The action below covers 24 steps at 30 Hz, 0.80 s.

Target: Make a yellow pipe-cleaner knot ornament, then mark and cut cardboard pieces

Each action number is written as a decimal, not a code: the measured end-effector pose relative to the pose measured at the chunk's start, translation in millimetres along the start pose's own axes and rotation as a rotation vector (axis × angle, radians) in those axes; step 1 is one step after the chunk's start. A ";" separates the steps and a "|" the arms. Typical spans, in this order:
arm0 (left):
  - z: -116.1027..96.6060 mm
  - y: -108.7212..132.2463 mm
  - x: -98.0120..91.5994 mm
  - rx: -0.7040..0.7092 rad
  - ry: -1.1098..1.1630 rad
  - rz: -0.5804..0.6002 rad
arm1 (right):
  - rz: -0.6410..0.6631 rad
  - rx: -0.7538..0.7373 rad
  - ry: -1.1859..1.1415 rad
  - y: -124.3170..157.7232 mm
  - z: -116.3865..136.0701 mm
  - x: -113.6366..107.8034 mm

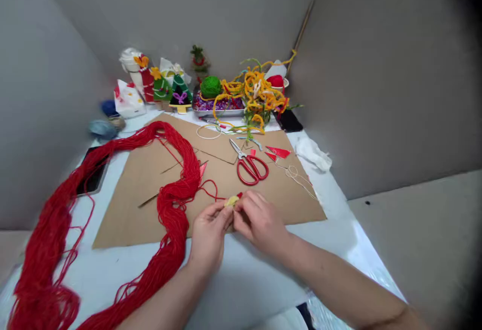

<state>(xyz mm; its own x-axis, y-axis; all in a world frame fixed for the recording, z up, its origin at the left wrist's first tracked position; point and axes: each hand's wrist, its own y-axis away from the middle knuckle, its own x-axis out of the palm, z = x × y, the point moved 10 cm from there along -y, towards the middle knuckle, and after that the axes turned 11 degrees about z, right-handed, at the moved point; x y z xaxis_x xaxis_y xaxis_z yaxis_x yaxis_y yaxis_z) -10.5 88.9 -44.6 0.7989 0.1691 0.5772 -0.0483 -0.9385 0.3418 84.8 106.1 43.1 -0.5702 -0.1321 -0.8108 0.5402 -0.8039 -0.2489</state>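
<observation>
My left hand (209, 232) is closed, thumb and fingertips pinching a small pale-yellow piece (231, 201) with red at its right end. Fingers of my right hand (259, 219) are pressed together against the right end of this piece, where a bit of red yarn (239, 195) shows; my fingertips partly hide it. A thin red strand (209, 192) runs from the piece towards a big looped skein of red yarn (173, 204) on the left. Just beyond my hands lie red-handled scissors (251, 168), their blades pointing away.
A cardboard sheet (124, 219) covers the table's middle. Red triangular scraps (278, 152) and white thread (292, 172) lie at right. Behind are tangled orange yarn (259, 89), a bead tray (220, 112), a green ball (211, 87) and small decorations (161, 89). A phone (288, 120) lies back right.
</observation>
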 end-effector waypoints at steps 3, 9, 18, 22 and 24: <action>-2.2 -0.5 2.4 -0.002 0.009 -0.011 | 0.018 0.009 -0.017 3.3 2.2 4.4; -4.0 -5.3 -5.9 0.047 -0.039 -0.024 | 0.060 0.213 -0.494 6.2 -19.4 11.8; -51.0 -1.1 3.4 0.279 -0.652 -0.013 | 0.098 0.377 -0.971 9.0 -38.6 26.9; -56.7 1.2 8.4 0.305 -0.749 -0.003 | 0.056 0.274 -0.814 8.1 -32.7 17.7; -46.1 -1.3 3.3 0.222 -0.673 0.001 | 0.043 0.233 -0.758 7.6 -30.1 15.2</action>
<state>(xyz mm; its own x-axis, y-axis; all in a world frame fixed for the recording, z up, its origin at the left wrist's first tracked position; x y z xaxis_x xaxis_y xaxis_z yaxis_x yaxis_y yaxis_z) -35.5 104.6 -8.9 0.9994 0.0130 -0.0306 0.0172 -0.9899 0.1406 98.8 115.5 13.0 -0.8628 -0.4575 -0.2152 0.4759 -0.8786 -0.0404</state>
